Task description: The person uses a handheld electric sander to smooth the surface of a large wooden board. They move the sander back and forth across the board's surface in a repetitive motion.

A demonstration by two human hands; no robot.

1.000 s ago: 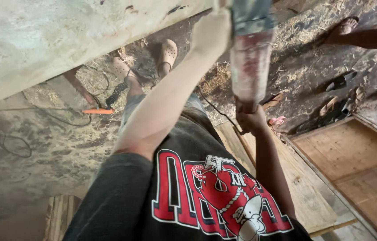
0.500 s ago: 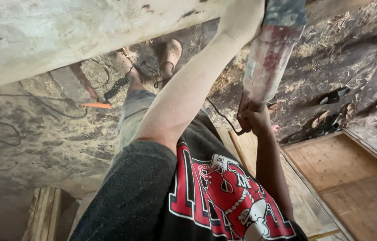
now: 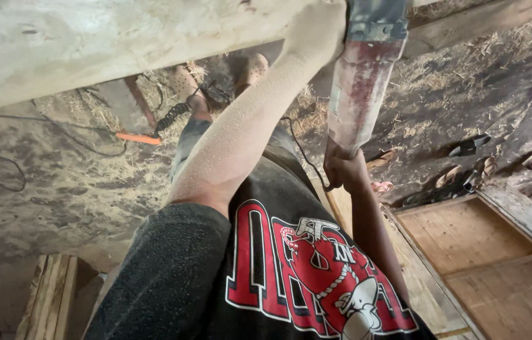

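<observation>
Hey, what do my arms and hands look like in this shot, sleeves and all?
Both hands are bare, with no gloves. The left hand and its arm are coated in fine dust specks, up to a short dark speckled sleeve. The right hand and forearm show no watch or band.

Red-stained grey power tool [image 3: 360, 88]; black shirt [image 3: 266, 277] with red-and-white print; orange cable [image 3: 138, 138].

Power tool [image 3: 360, 94] tilted further and shifted right in view, left hand [image 3: 316, 28] higher on beam [image 3: 89, 44]
</observation>
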